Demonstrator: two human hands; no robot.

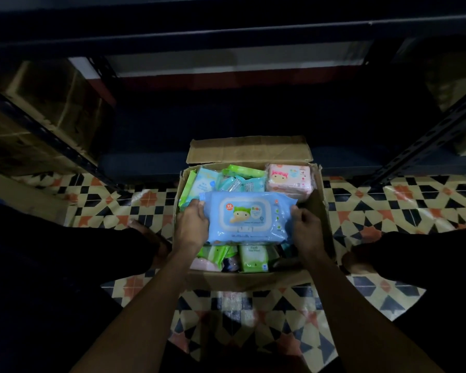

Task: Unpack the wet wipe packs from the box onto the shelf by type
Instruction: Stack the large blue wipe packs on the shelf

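Hands are seen at the two short ends of one large blue wipe pack (249, 218), which is held flat above the open cardboard box (319, 211). The left hand (193, 224) is curled round the pack's left end, thumb on top; the right hand (304, 227) is curled round its right end, fingers tucked beneath. The pack's printed lid is turned upward, and a round red badge is carried near its upper left corner.

Below and behind the held pack, the box is filled with more packs. At the box's far right corner a pink pack (289, 179) is stacked on at least one more pink pack. Along the far edge, green packs (244, 170) and pale teal packs (250, 184) are crowded together; their exact count cannot be told, though about two green ones are made out there. At the near edge of the box, one green-and-white pack (253, 258) is stood beside another green one, with a pink corner at the near left.

One box flap (249, 150) is folded up at the far side. The box is set on a patterned tile floor (404, 200) of cream, black and orange shapes. Beyond the box, the low dark shelf (151, 146) is framed by two slotted metal uprights, one to each side. Left of the box, brown cartons (49, 103) are stored on neighbouring racking. The room is dimly lit.
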